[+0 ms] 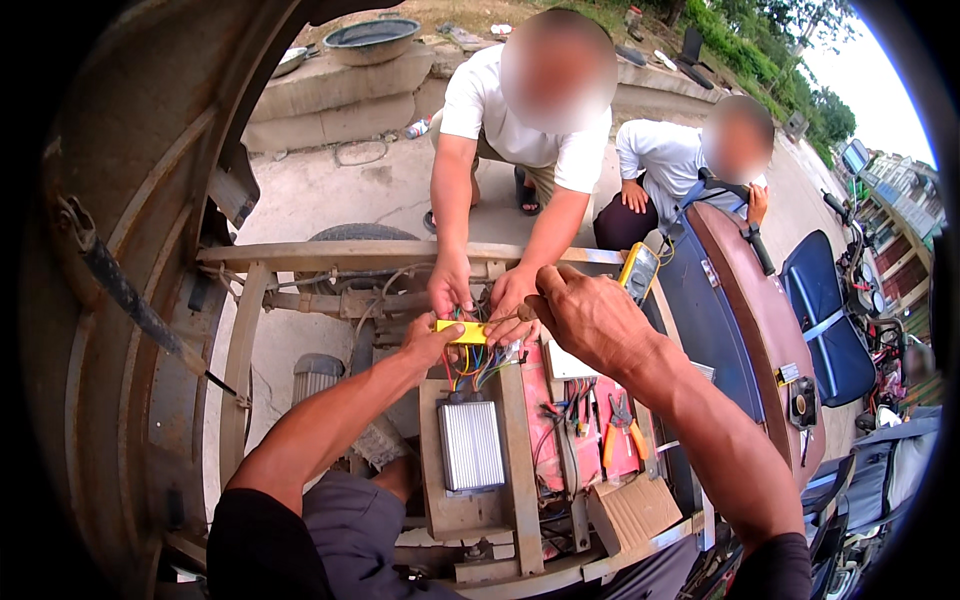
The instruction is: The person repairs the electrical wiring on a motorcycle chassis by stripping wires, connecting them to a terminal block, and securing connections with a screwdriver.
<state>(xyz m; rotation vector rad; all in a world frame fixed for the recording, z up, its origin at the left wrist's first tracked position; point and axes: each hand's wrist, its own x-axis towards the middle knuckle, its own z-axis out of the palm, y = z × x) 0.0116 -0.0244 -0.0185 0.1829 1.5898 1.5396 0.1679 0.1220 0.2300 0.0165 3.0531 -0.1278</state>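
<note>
A small yellow block [462, 332] sits above a bundle of coloured wires [478, 368]. My left hand [428, 342] pinches its left end, with the thumb on top. My right hand [592, 318] is closed around a tool whose thin shaft [512, 318] points left toward the block; its handle is hidden in my fingers. Across from me, a co-worker's left hand [510, 300] touches the block's right end, and their right hand [452, 284] is at the wires behind it. Below the block, the wires run into a finned silver controller box [472, 446] in a metal tray.
Orange-handled pliers [622, 436] and loose cable ends lie on a red surface [540, 400] inside the rusty frame [520, 470]. A cardboard piece [632, 512] is near me. A yellow multimeter [638, 272] rests by the blue panel [710, 320]. A second person [660, 170] crouches at right.
</note>
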